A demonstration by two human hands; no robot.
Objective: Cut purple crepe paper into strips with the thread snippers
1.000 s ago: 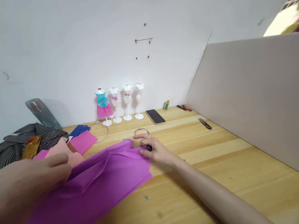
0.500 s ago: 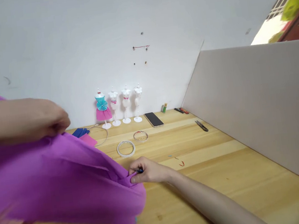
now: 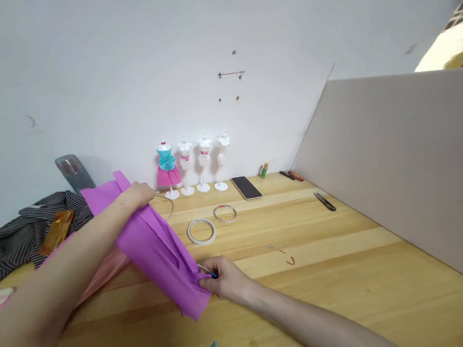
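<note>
Plainly, the purple sheet (image 3: 156, 250) is stretched between both hands as a long, loosely folded band, its long axis slanting from the middle left of the frame down to the lower centre. The left hand (image 3: 139, 195) grips the far, upper end, fingers closed over the edge, with the forearm lying along the band's left side. The right hand (image 3: 223, 278) pinches the near, lower end against the wooden table (image 3: 353, 271), thumb and fingers pressed together on a bunched corner. A small blue-tipped thing shows between those fingers, too small to identify. Each hand thus has one end, and the sheet's middle hangs just above the table, over a pale pink sheet (image 3: 103, 268). Just right of the band lie a white tape ring (image 3: 201, 231) and a thinner ring (image 3: 225, 213). Four small mannequins (image 3: 194, 164) stand further back at the wall, near the left hand, with a phone (image 3: 246, 187) beside them.
</note>
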